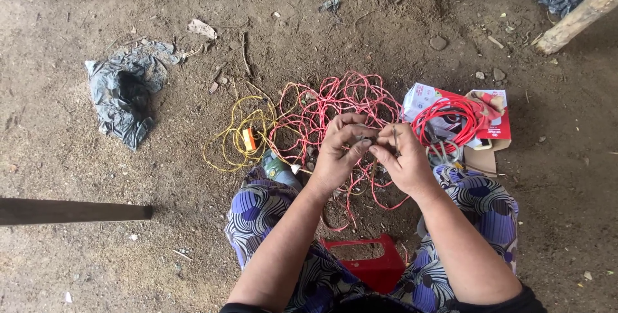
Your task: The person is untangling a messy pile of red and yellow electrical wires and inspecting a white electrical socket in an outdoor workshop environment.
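Red wire [376, 129], pinched between both grips

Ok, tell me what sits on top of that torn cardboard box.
A coil of red wire lies on the cardboard box, with scissors at its near edge. Whatever lies under the coil is hidden.

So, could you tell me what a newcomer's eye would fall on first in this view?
The tangle of red wire spread on the dirt floor at centre draws the eye first, with the left hand and right hand pinching thin wire ends together just above it. To its left lies a yellow wire coil, and to its right a neater red coil rests on an opened cardboard box.
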